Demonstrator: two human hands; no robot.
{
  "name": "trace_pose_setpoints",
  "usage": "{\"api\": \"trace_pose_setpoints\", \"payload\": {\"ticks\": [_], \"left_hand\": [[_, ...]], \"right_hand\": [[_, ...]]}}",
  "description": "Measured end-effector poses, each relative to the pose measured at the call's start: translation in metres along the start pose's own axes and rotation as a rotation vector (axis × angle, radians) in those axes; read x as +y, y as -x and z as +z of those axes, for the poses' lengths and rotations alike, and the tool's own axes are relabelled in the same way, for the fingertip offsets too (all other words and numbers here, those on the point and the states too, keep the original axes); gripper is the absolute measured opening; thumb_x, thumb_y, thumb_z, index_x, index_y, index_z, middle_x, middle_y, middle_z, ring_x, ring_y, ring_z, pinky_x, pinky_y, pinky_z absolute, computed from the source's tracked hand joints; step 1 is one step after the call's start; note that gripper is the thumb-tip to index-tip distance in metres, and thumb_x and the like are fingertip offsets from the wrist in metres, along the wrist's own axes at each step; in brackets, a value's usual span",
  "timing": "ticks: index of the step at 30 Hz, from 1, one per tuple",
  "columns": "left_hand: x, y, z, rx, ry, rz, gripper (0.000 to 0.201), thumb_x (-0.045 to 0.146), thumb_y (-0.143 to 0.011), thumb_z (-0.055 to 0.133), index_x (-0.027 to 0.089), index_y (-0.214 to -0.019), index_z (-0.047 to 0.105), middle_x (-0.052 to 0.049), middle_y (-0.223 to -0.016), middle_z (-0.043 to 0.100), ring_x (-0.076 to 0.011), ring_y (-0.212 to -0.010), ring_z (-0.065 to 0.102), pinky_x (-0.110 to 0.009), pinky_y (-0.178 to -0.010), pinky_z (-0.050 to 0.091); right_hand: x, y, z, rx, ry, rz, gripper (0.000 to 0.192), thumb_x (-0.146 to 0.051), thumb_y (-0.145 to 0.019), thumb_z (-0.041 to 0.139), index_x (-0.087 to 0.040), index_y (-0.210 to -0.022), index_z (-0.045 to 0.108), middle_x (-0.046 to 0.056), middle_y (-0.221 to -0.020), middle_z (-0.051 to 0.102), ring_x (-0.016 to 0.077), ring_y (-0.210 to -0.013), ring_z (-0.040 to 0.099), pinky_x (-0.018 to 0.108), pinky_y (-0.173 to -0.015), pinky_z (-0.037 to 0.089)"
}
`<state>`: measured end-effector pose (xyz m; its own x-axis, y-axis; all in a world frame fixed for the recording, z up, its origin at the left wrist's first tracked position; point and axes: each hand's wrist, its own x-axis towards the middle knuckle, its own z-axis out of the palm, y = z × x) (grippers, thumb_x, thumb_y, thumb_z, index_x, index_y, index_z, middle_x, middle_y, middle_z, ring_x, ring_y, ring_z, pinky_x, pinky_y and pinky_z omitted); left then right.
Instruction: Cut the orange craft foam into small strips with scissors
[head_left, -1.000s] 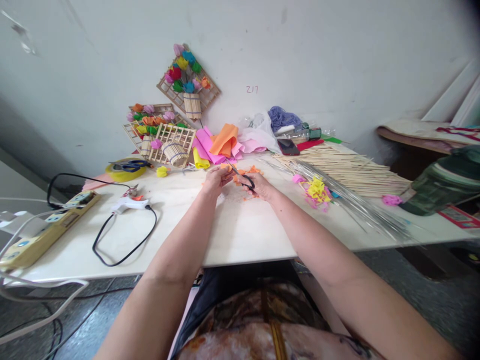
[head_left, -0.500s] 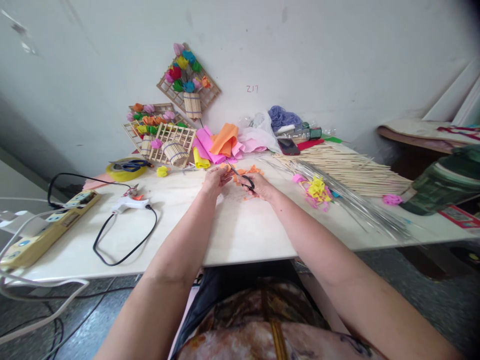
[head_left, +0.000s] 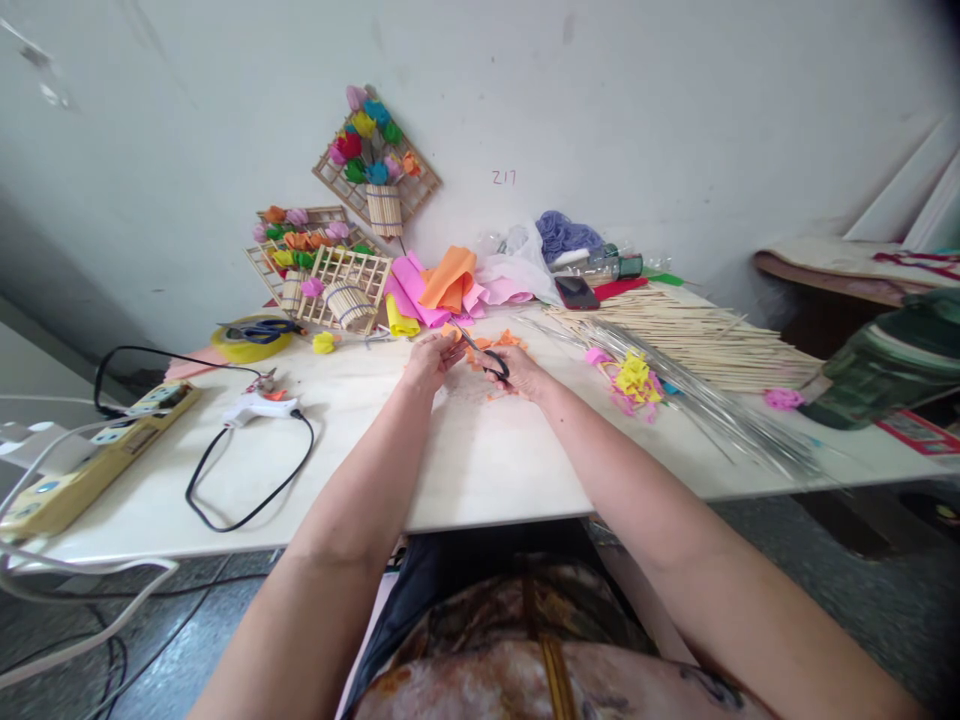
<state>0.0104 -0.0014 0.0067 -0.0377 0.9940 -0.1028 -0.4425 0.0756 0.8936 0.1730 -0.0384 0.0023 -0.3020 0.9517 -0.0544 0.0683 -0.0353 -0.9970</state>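
Observation:
My right hand (head_left: 520, 370) is closed around the black handles of a pair of scissors (head_left: 495, 364), whose blades point up and left toward my other hand. Pinched in the fingers of my left hand (head_left: 433, 360) is a small piece of orange crepe paper (head_left: 450, 333), close to the blade tips. Orange paper scraps (head_left: 507, 340) lie on the white table (head_left: 495, 460) behind and beneath the scissors. Whether the blades touch the held piece is too small to tell.
Folded orange crepe paper (head_left: 450, 280) lies behind my hands. At left are a hot glue gun (head_left: 259, 407), a power strip (head_left: 97, 455) and yellow tape (head_left: 251, 345). Thin wires (head_left: 690, 400), bamboo sticks (head_left: 697, 340) and a green bottle (head_left: 885, 365) lie right. Flower lattices (head_left: 349, 290) stand behind.
Both hands stay in nearly the same place. The orange piece at my left fingertips and the scissor blades have shifted only very slightly.

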Motion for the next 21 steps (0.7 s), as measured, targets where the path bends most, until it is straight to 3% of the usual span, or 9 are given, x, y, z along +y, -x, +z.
{"api": "trace_pose_setpoints", "payload": {"ticks": [3,12,21], "left_hand": [[0.0004,0.0005,-0.0004,-0.001,-0.014,-0.003,0.028,0.015,-0.072,0.074,0.015,-0.099,0.067,-0.003,-0.077,0.072,-0.0134,-0.074,0.072,-0.023,-0.072,0.056],[0.0008,0.0053,-0.0002,-0.067,-0.077,0.005,0.016,0.013,-0.071,0.074,0.016,-0.085,0.066,-0.003,-0.078,0.073,-0.0146,-0.077,0.072,-0.024,-0.072,0.055],[0.0004,0.0056,0.0002,-0.077,-0.082,0.009,0.013,0.012,-0.073,0.073,0.015,-0.084,0.067,-0.004,-0.077,0.074,-0.015,-0.078,0.073,-0.024,-0.073,0.055]], "right_hand": [[0.0005,-0.0001,-0.0002,0.005,-0.011,-0.002,0.031,-0.047,-0.09,0.066,-0.018,-0.081,0.058,-0.007,-0.05,0.048,0.0052,-0.033,0.036,0.017,-0.031,0.018],[0.001,0.0003,-0.0029,-0.001,-0.035,-0.007,0.032,-0.046,-0.087,0.07,-0.017,-0.084,0.059,-0.006,-0.053,0.049,0.0046,-0.035,0.039,0.016,-0.031,0.019],[-0.0002,0.0007,-0.0041,-0.004,-0.011,-0.011,0.03,-0.046,-0.087,0.069,-0.017,-0.085,0.061,-0.005,-0.054,0.048,0.005,-0.036,0.038,0.017,-0.032,0.02]]}}
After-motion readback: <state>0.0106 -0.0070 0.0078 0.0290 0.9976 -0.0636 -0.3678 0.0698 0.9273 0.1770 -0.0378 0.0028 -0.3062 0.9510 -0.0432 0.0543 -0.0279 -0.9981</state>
